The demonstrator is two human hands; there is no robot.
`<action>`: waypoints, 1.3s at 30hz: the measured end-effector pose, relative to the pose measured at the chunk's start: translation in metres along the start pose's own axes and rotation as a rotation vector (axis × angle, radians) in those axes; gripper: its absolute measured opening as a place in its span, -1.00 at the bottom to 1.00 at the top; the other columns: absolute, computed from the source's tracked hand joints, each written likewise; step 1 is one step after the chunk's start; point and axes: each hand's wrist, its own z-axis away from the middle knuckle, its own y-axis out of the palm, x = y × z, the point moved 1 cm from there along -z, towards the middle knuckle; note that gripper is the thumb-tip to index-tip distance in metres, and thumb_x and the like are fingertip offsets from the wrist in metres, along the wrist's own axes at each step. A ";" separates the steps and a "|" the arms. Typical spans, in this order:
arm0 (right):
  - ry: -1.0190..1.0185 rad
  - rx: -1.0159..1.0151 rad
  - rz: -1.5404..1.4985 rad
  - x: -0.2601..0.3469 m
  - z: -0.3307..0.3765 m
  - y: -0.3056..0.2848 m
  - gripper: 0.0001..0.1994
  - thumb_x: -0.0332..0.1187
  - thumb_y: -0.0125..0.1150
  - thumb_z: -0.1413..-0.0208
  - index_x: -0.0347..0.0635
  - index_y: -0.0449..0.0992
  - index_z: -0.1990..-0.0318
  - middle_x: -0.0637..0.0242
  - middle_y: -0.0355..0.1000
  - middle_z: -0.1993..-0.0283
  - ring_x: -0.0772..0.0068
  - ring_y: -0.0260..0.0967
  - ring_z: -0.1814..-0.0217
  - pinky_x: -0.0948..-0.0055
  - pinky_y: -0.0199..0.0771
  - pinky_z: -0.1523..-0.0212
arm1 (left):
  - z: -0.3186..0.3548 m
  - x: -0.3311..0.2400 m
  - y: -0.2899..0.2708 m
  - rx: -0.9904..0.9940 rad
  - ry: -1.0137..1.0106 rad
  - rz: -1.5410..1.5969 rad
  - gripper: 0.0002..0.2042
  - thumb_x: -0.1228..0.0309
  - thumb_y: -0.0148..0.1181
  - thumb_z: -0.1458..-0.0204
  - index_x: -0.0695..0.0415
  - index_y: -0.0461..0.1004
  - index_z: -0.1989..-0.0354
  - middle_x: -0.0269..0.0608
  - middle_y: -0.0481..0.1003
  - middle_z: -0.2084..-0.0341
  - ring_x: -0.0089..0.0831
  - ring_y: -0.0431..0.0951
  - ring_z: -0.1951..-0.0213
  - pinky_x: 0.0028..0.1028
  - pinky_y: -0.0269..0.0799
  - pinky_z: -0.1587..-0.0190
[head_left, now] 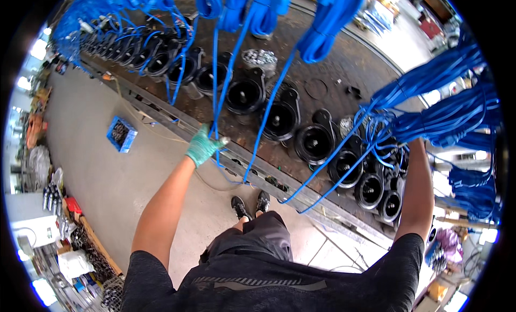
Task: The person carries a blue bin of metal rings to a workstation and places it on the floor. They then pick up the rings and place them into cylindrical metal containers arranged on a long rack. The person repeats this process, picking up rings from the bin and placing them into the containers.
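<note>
My left hand, in a green glove, is at the bench's near edge, closed round blue cables that hang from coiled bundles above and come together at its fingers. The cable ends dangle below the glove. My right forearm reaches up on the right to a thick coil of blue cable. That coil hides my right hand, so its fingers do not show. A row of round black housings with open tops stands along the bench between my arms.
The dark bench runs diagonally, with a metal rail along its near edge. More cable coils hang overhead. On the floor at left is a blue crate of small parts. Shelves and loose goods line the far left.
</note>
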 end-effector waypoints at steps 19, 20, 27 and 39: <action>-0.385 0.284 -1.516 0.137 0.268 0.298 -0.41 -0.43 0.25 -0.22 -0.28 0.24 -0.39 0.17 0.30 -0.40 0.38 0.26 -0.39 0.34 0.29 -0.34 | 0.011 -0.023 0.075 0.823 -0.057 0.025 -0.61 0.07 0.26 -0.20 0.18 0.61 0.06 -0.31 0.62 0.27 -0.54 0.54 0.17 -0.44 0.49 0.06; -0.451 0.427 -1.636 0.151 0.271 0.301 -0.45 -0.43 0.21 -0.26 -0.26 0.26 -0.39 0.18 0.30 -0.40 0.39 0.26 -0.39 0.35 0.29 -0.33 | 0.028 -0.031 0.072 0.871 -0.235 0.135 -0.58 0.04 0.26 -0.19 0.18 0.60 0.05 -0.31 0.61 0.27 -0.52 0.54 0.17 -0.42 0.48 0.06; -0.551 0.635 -1.014 0.234 0.356 0.366 -0.61 -0.39 0.10 -0.34 -0.02 0.44 -0.29 0.18 0.47 -0.19 0.26 0.34 -0.28 0.31 0.31 -0.26 | 0.123 -0.028 0.028 0.982 -0.037 0.448 -0.59 0.13 0.25 -0.22 0.12 0.55 -0.14 -0.28 0.62 0.08 -0.49 0.56 0.05 -0.41 0.48 -0.03; -0.555 0.491 -0.188 0.329 0.472 0.330 -0.65 -0.31 0.13 -0.28 -0.14 0.41 -0.19 -0.05 0.50 -0.02 -0.22 0.43 -0.02 0.08 0.46 -0.05 | 0.211 -0.065 -0.034 1.365 0.144 0.832 -0.52 0.37 0.18 -0.27 0.20 0.33 -0.34 -0.17 0.44 -0.22 -0.43 0.43 -0.19 -0.36 0.29 -0.28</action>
